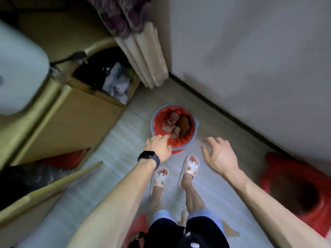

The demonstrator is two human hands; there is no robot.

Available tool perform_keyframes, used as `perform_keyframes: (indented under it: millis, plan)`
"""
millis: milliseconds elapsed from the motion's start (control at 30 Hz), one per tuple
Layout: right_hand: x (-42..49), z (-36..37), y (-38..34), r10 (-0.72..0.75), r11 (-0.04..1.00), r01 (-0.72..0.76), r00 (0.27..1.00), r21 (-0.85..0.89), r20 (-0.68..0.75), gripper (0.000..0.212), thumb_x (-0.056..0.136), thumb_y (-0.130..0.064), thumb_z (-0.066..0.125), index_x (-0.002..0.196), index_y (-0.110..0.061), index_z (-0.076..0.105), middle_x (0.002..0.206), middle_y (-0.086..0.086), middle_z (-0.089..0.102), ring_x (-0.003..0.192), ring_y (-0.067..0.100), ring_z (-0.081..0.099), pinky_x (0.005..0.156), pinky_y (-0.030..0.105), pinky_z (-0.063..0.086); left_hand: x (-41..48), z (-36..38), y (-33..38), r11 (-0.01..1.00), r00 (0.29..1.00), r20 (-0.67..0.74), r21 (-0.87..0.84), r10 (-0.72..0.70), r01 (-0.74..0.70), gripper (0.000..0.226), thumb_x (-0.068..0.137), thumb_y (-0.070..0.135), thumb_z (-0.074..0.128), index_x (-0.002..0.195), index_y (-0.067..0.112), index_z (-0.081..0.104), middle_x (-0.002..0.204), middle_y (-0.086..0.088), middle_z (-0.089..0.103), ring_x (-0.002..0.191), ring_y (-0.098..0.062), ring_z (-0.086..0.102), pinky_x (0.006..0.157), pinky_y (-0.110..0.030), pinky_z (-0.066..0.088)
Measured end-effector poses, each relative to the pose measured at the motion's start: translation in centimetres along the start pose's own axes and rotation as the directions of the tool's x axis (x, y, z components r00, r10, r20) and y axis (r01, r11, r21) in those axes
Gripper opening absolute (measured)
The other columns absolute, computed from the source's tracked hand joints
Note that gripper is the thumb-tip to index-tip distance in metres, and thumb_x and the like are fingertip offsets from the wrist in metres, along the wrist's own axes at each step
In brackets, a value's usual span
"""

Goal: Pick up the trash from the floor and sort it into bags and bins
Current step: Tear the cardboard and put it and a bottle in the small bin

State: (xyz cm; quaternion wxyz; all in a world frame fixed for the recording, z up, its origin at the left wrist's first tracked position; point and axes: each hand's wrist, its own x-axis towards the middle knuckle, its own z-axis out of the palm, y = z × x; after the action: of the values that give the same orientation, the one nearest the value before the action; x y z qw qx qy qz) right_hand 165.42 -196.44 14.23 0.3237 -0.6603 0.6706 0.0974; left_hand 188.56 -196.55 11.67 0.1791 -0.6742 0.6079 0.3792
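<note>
Left hand fingers curled at rim of one red-lined bin, grasp unclear; right hand spread, empty; one red bag at right; no legible writing

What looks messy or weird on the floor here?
Scraps of brownish paper and a red bag lie loose on the floor behind the feet, not yet binned. A red bag slumps open by the wall. The small bin stands upright, nothing spilled around it.
</note>
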Motion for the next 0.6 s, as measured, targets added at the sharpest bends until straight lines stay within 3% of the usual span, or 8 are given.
perform_keyframes:
  millis: [133,233,367,433,500,533,600]
  plan:
    - [-10.9,-6.9,1.2,0.168,0.978,-0.146,0.973,0.148,-0.155,0.03,0.095,-0.043,0.049,0.12,-0.032,0.062,0.125,-0.003,0.063,0.113,0.024,0.054,0.09,0.036,0.049,-7.2,-4.9,5.1,0.988,0.988,0.001,0.04,0.152,-0.152,0.05,0.088,0.032,0.051,0.138,0.028,0.049,0.132,-0.005,0.059,0.123,-0.03,0.053,0.103,-0.04,0.041]
    - [-18.6,-9.8,2.0,0.337,0.917,-0.257,0.908,0.307,-0.247,0.026,0.096,-0.039,0.054,0.119,-0.032,0.064,0.122,-0.006,0.064,0.114,0.023,0.054,0.092,0.031,0.042,-11.7,-7.1,9.6,0.94,0.947,0.003,0.124,0.32,-0.318,0.046,0.088,0.033,0.051,0.134,0.027,0.053,0.127,-0.007,0.062,0.118,-0.031,0.056,0.097,-0.04,0.045]
    - [-31.2,-10.0,2.8,0.622,0.707,-0.299,0.694,0.641,-0.363,0.017,0.093,-0.032,0.062,0.108,-0.03,0.069,0.105,-0.011,0.065,0.103,0.014,0.059,0.091,0.026,0.04,-18.6,-7.9,17.7,0.773,0.8,0.051,0.231,0.597,-0.591,0.045,0.092,0.034,0.049,0.136,0.026,0.05,0.124,-0.005,0.062,0.117,-0.028,0.056,0.097,-0.036,0.044]
    - [-34.8,-8.4,2.6,0.71,0.608,-0.286,0.614,0.74,-0.346,0.013,0.092,-0.027,0.065,0.104,-0.029,0.07,0.1,-0.014,0.064,0.099,0.01,0.06,0.087,0.023,0.039,-20.6,-7.5,19.8,0.723,0.759,0.074,0.254,0.647,-0.642,0.046,0.092,0.035,0.048,0.137,0.028,0.049,0.13,-0.003,0.06,0.12,-0.026,0.054,0.1,-0.035,0.043]
    - [-41.1,-6.2,3.0,0.841,0.456,-0.283,0.447,0.844,-0.305,0.013,0.092,-0.026,0.066,0.103,-0.031,0.069,0.099,-0.015,0.065,0.1,0.01,0.062,0.087,0.024,0.04,-24.3,-5.5,24.1,0.572,0.641,0.156,0.329,0.752,-0.751,0.045,0.093,0.036,0.047,0.137,0.03,0.048,0.134,0.0,0.058,0.122,-0.023,0.052,0.102,-0.033,0.041]
    - [-42.2,-5.0,3.0,0.862,0.415,-0.287,0.426,0.863,-0.273,0.013,0.092,-0.026,0.066,0.103,-0.032,0.068,0.099,-0.014,0.064,0.101,0.012,0.062,0.088,0.026,0.041,-24.8,-5.1,24.7,0.542,0.617,0.175,0.335,0.768,-0.77,0.045,0.093,0.036,0.047,0.137,0.031,0.048,0.134,0.0,0.057,0.122,-0.023,0.052,0.101,-0.033,0.041]
    - [-46.9,-2.1,3.7,0.936,0.279,-0.29,0.295,0.915,-0.192,0.014,0.092,-0.028,0.066,0.105,-0.032,0.068,0.1,-0.011,0.065,0.102,0.014,0.062,0.091,0.031,0.045,-27.7,-2.3,28.4,0.375,0.485,0.268,0.373,0.833,-0.849,0.045,0.093,0.035,0.047,0.137,0.03,0.048,0.133,0.0,0.057,0.121,-0.023,0.052,0.101,-0.033,0.042]
